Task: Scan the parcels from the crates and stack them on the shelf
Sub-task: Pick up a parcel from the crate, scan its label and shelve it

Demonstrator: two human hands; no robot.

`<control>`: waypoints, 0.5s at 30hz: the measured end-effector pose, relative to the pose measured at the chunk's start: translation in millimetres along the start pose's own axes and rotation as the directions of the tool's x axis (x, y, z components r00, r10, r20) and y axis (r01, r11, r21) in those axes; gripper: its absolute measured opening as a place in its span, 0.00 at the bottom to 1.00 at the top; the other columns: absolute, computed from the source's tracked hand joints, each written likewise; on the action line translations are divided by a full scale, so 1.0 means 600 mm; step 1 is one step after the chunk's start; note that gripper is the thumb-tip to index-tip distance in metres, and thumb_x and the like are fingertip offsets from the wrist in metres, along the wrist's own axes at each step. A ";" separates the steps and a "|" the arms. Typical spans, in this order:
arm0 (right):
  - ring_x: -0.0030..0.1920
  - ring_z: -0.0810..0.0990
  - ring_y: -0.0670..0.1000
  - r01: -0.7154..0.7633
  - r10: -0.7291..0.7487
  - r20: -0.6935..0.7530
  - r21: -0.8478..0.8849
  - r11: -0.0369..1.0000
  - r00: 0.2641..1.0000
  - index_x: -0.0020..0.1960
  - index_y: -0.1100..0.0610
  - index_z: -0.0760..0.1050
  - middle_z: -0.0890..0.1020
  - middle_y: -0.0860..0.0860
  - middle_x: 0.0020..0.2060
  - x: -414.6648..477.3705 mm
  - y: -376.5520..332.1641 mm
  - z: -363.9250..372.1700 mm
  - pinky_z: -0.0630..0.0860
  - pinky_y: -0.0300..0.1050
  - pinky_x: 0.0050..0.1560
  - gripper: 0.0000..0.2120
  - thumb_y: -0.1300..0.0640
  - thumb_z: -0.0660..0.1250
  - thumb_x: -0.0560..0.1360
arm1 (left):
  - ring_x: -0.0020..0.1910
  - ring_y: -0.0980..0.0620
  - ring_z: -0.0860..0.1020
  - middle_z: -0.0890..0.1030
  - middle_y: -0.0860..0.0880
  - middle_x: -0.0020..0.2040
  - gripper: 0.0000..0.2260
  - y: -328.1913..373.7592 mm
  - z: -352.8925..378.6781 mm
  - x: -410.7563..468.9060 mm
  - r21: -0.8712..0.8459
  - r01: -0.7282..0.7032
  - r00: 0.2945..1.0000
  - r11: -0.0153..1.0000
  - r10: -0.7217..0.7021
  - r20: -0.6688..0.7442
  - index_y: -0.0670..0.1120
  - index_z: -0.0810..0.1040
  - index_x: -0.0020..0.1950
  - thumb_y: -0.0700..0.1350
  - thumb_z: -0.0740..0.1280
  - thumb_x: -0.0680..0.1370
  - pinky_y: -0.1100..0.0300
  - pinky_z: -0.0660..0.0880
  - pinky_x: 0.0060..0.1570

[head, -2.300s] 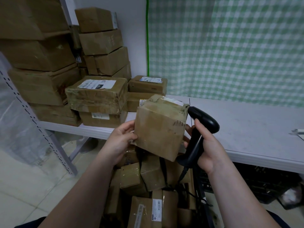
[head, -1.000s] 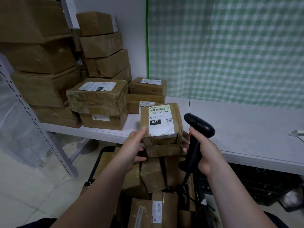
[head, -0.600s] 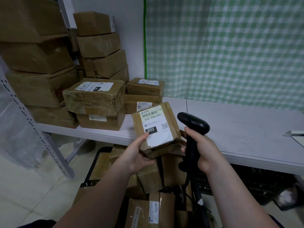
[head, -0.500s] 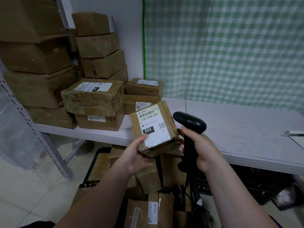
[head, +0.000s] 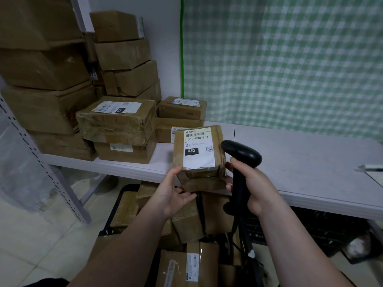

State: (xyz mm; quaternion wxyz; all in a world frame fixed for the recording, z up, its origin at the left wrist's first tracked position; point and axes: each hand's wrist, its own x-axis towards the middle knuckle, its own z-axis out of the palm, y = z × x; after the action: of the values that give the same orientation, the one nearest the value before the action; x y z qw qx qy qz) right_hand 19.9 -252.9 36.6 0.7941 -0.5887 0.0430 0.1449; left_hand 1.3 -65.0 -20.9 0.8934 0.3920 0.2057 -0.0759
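A small brown cardboard parcel (head: 199, 156) with a white label reading 032 faces me at the centre. My left hand (head: 174, 191) holds it from below and the left, thumb on its front corner. My right hand (head: 250, 185) grips the handle of a black barcode scanner (head: 240, 154), whose head sits just right of the parcel; the fingertips of that hand touch the parcel's right lower edge. Under my arms a black crate (head: 116, 214) holds several more brown parcels (head: 186, 264). The white shelf (head: 300, 162) lies just behind the held parcel.
Stacked brown parcels (head: 118, 119) fill the shelf's left end, with taller piles (head: 124, 54) against the wall. A perforated grey upright (head: 41, 162) stands at the left. A green checked curtain (head: 290, 59) hangs behind. Another dark crate (head: 323, 230) sits under the shelf at right.
The parcel has been turned so its label faces me, tilted left, then straightened upright. The scanner has stayed beside its right edge, in my right hand.
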 end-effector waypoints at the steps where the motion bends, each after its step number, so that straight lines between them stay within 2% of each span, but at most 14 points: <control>1: 0.54 0.81 0.55 0.000 0.000 0.003 -0.005 1.000 1.000 0.56 0.53 0.79 0.85 0.51 0.49 -0.002 -0.002 0.001 0.75 0.45 0.41 0.12 0.52 0.70 0.74 | 0.61 0.36 0.74 0.73 0.37 0.63 0.36 0.001 -0.001 0.001 -0.018 -0.012 1.000 1.000 0.012 -0.008 0.51 0.67 0.71 0.54 0.72 0.64 0.43 0.72 0.63; 3: 0.51 0.81 0.54 0.020 -0.020 0.002 -0.028 0.999 1.000 0.55 0.53 0.79 0.85 0.52 0.48 -0.005 -0.005 0.003 0.75 0.45 0.41 0.11 0.52 0.70 0.74 | 0.58 0.38 0.76 0.74 0.38 0.62 0.28 0.002 0.001 0.002 -0.026 -0.058 0.998 0.998 0.057 -0.025 0.50 0.71 0.66 0.51 0.72 0.67 0.42 0.72 0.63; 5: 0.45 0.81 0.52 0.072 -0.073 -0.018 -0.051 0.996 0.997 0.53 0.54 0.79 0.84 0.52 0.45 -0.010 -0.008 0.007 0.76 0.43 0.39 0.09 0.53 0.70 0.75 | 0.60 0.38 0.75 0.74 0.39 0.63 0.19 0.002 0.006 0.002 -0.004 -0.124 0.992 0.992 0.124 -0.038 0.49 0.72 0.63 0.47 0.69 0.73 0.43 0.73 0.63; 7: 0.41 0.82 0.48 0.130 -0.133 -0.046 -0.055 0.990 0.990 0.53 0.53 0.79 0.85 0.49 0.41 -0.013 -0.012 0.011 0.76 0.41 0.35 0.08 0.54 0.69 0.75 | 0.63 0.40 0.73 0.73 0.41 0.64 0.21 0.002 0.009 0.001 0.027 -0.204 0.977 0.979 0.205 -0.056 0.49 0.69 0.68 0.44 0.67 0.76 0.44 0.72 0.64; 9: 0.46 0.83 0.49 0.162 -0.167 -0.074 -0.065 0.985 0.983 0.54 0.52 0.78 0.84 0.48 0.43 -0.014 -0.017 0.014 0.76 0.41 0.36 0.08 0.53 0.70 0.75 | 0.63 0.44 0.72 0.72 0.43 0.64 0.26 0.007 0.008 -0.003 0.090 -0.287 0.954 0.954 0.294 -0.068 0.49 0.65 0.72 0.42 0.68 0.75 0.44 0.70 0.67; 11: 0.49 0.81 0.52 0.167 -0.173 -0.087 -0.078 0.983 0.981 0.52 0.52 0.78 0.81 0.50 0.45 -0.017 -0.023 0.017 0.77 0.44 0.39 0.07 0.53 0.70 0.74 | 0.63 0.46 0.72 0.71 0.44 0.65 0.28 0.012 0.006 -0.007 0.139 -0.346 0.930 0.928 0.359 -0.081 0.49 0.64 0.73 0.41 0.69 0.74 0.44 0.69 0.68; 15: 0.48 0.81 0.53 0.117 -0.119 -0.034 -0.071 0.991 0.992 0.52 0.54 0.78 0.80 0.53 0.47 -0.026 -0.031 0.023 0.77 0.43 0.37 0.10 0.52 0.71 0.74 | 0.59 0.49 0.73 0.70 0.46 0.64 0.27 0.019 0.003 -0.012 0.152 -0.417 0.893 0.896 0.435 -0.116 0.50 0.65 0.71 0.40 0.70 0.74 0.45 0.69 0.68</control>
State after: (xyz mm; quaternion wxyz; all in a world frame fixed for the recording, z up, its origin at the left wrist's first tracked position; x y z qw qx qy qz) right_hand 8.9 -247.2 61.8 0.7796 -0.6199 0.0182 0.0879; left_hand -1.6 -58.8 -9.2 0.8446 0.4866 0.1750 0.1385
